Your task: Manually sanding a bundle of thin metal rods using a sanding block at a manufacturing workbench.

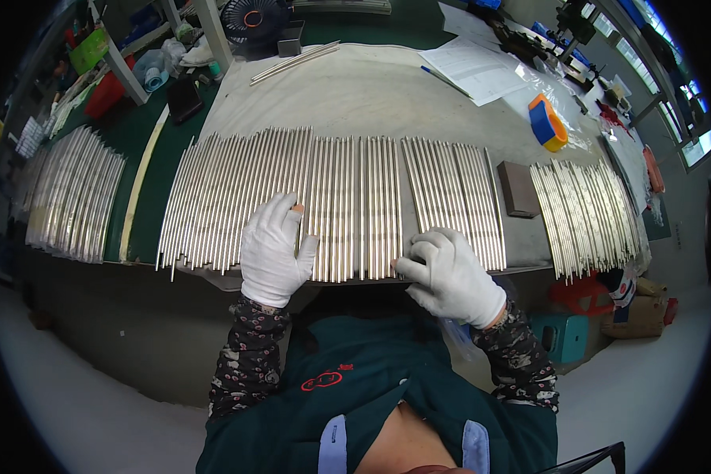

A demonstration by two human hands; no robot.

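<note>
Many slim silvery metal rods lie side by side, pointing away from me, in one long row of groups along the table's near edge. My left hand (275,251), in a white glove with a bare fingertip showing, rests flat on the right part of the left rod group (213,186). Its thumb is spread toward the middle rods (336,205). My right hand (453,278), also white-gloved, is over the near ends of the right rod group (454,186). Its index fingertip reaches the near end of the last middle rod (396,201); thumb and index are apart.
A dark rectangular block (517,189) separates the row from another rod bundle (584,217) at right. Bagged rods (75,193) lie far left. Beyond are loose rods (295,63), paper sheets (475,69), a blue-and-orange tape roll (547,123) and a fan (254,20). A teal stool (561,336) stands below.
</note>
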